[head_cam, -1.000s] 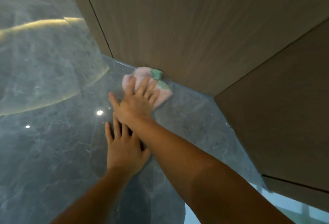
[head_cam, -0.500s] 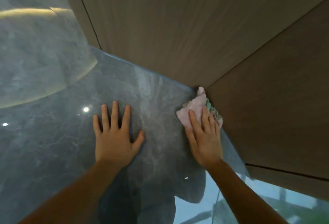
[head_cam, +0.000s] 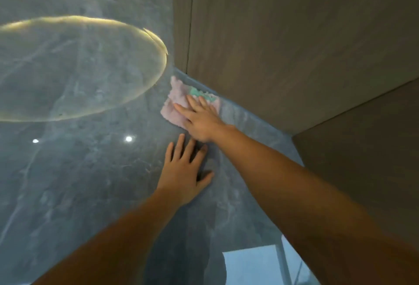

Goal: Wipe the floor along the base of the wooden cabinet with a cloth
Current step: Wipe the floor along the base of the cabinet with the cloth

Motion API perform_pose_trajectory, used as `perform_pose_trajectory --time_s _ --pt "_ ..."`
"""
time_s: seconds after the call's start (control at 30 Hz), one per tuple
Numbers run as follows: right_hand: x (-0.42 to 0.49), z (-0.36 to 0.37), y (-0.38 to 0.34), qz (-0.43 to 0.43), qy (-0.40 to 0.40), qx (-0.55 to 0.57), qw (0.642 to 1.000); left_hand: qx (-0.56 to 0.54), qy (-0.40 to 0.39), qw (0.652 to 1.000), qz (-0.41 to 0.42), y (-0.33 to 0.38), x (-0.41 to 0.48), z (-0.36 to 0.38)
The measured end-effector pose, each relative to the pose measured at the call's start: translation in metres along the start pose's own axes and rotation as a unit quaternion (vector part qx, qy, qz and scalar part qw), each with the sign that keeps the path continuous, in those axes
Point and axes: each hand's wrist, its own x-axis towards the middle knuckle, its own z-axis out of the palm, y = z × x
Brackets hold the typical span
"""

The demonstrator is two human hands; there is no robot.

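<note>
Kneeling low over a glossy grey marble-veined floor point(head_cam: 90, 182) beside the tall brown wooden cabinet point(head_cam: 283, 35). Right hand point(head_cam: 200, 118) spread flat, fingers extended, pressing down on a small pale pink terry cloth with a green patch point(head_cam: 176, 101); not pinching or bunching it, only palming it against the stone. Cloth lying flat on the floor, far edge touching or just shy of the cabinet base, close to the vertical seam between two panels. Left hand point(head_cam: 183, 171) open too, fingers splayed, planted on bare floor just nearer than the right hand, gripping nothing, apparently as a prop.

Likely soft, light and limp, that cloth: no stiffness of its own, prone to rucking or folding under if pushed from one edge. Best held under a broad flat palm near its middle, fingertips riding the side next to the cabinet so the fabric gets worked into the joint. Polished stone probably slick, so easy sliding but also some risk for the bracing hand.
</note>
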Motion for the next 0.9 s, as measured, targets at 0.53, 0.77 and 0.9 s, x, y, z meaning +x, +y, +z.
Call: perform_pose_trajectory --time_s 0.53,0.77,0.9 --pt "-0.179 -0.034 -0.004 0.153 -0.137 0.040 0.978 0.046 -0.242 0.968 -0.040 -0.092 0.006 -0.203" --pt "-0.172 -0.020 0.002 0.198 -0.066 0.089 0.974 0.062 -0.217 0.971 -0.075 -0.123 0.043 -0.227" --pt "-0.147 0.009 0.013 0.210 -0.030 0.040 0.976 0.048 -0.176 0.978 -0.103 -0.151 0.049 -0.210"
